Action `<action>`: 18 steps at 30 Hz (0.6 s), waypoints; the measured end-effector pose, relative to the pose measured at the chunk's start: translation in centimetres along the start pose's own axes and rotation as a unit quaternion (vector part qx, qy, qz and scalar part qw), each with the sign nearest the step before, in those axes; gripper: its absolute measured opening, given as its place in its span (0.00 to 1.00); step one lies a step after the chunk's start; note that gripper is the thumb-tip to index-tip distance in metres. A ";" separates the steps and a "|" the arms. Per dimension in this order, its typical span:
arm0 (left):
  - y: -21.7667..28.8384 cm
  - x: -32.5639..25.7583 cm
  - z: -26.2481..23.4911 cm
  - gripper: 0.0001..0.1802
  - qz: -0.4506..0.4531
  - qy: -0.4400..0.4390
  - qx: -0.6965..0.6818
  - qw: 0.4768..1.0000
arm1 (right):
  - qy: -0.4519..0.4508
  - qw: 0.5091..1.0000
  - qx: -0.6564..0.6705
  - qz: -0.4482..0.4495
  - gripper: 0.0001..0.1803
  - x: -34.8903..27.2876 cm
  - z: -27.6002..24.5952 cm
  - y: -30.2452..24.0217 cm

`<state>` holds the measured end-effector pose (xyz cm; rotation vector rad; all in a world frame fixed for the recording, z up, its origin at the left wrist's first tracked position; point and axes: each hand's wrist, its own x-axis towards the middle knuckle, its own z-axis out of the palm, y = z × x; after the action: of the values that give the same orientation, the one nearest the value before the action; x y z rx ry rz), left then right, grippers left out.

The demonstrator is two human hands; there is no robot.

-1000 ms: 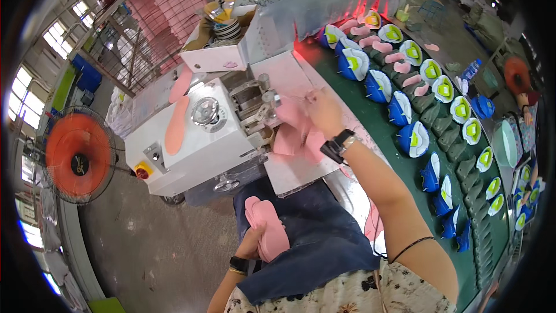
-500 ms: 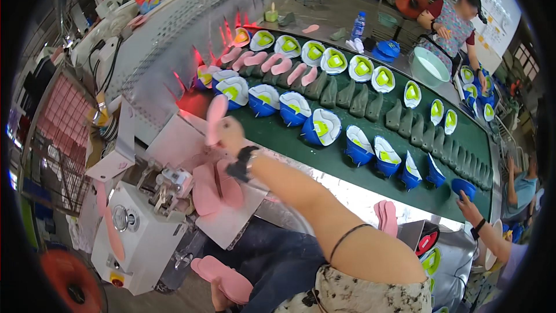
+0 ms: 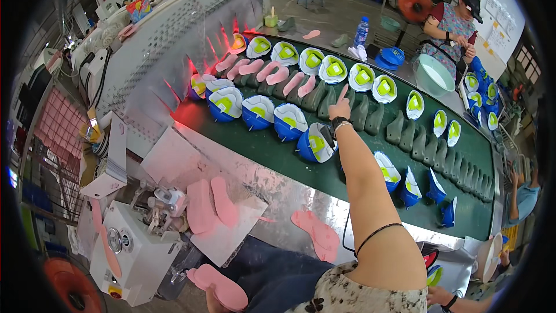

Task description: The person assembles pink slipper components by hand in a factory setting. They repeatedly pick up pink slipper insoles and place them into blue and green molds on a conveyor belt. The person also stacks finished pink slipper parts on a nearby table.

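My right hand (image 3: 339,109) reaches over the green conveyor belt (image 3: 255,144), pinching a narrow-looking pink insole (image 3: 344,92) above the row of dark green shoe lasts (image 3: 359,114). Several lasts to the left carry pink insoles (image 3: 278,75). Low in the view, my left hand (image 3: 215,302) is closed around a small stack of pink insoles (image 3: 223,287); the stack hides most of its fingers. Blue and white shoe uppers (image 3: 273,113) with lime-green linings stand in rows on both sides of the lasts.
Pink insoles (image 3: 211,211) lie on a white board beside a grey-white machine (image 3: 133,255). More insoles (image 3: 317,235) rest on the metal bench edge. Red light glows at the tunnel opening (image 3: 194,101). A co-worker (image 3: 454,35) stands across the belt; another person's hand (image 3: 439,295) shows at lower right.
My right hand has swung from above the bench at left to the lasts, carrying an insole. Bench-edge insoles now lie further left. The co-worker's hand has left the blue upper at the belt's right.
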<state>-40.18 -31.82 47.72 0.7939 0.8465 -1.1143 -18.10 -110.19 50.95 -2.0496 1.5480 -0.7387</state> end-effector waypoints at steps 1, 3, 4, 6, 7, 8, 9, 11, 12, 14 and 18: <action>-0.7 -0.3 2.3 0.41 0.055 0.055 0.021 0.997 | 0.012 0.999 -0.033 0.003 0.25 0.6 -0.4 0.5; -0.8 -0.6 3.9 0.41 0.090 0.094 0.020 0.991 | 0.027 0.998 -0.042 -0.033 0.24 1.0 -0.9 1.3; -0.6 -0.6 4.1 0.41 0.070 0.076 -0.001 0.995 | 0.033 0.997 -0.020 -0.074 0.23 1.0 -1.2 1.8; -0.8 -0.1 3.3 0.42 0.050 0.057 -0.035 0.997 | 0.020 0.988 0.112 -0.108 0.19 -0.8 -1.0 0.8; -1.1 0.8 2.2 0.43 0.052 0.053 -0.050 0.996 | 0.065 0.969 0.141 -0.193 0.21 -3.4 -0.5 -0.7; -2.3 0.8 1.1 0.45 0.065 0.059 -0.081 0.993 | -0.066 0.958 0.202 -0.192 0.20 -9.1 -2.1 -5.7; -1.5 1.1 2.3 0.37 0.109 0.041 -0.042 0.992 | -0.066 0.919 0.325 -0.214 0.18 -12.4 -1.8 -4.5; -0.2 -0.6 7.9 0.23 0.214 0.039 0.003 0.976 | -0.196 0.860 0.294 -0.367 0.17 -23.8 -5.6 -7.6; 0.3 -1.3 10.8 0.21 0.299 0.033 0.094 0.949 | -0.298 0.856 0.270 -0.326 0.16 -29.2 -7.1 -6.7; 0.7 -2.0 13.3 0.16 0.402 0.036 0.211 0.891 | -0.517 0.777 0.151 -0.327 0.20 -38.6 -14.1 -8.3; 2.5 -2.1 16.9 0.17 0.436 0.053 0.118 0.891 | -0.590 0.682 0.171 -0.397 0.19 -48.2 -17.2 -8.3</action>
<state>-35.36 -45.06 57.60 1.2787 0.3472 -0.3643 -34.22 -62.28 62.45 -2.0471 -0.2291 0.1650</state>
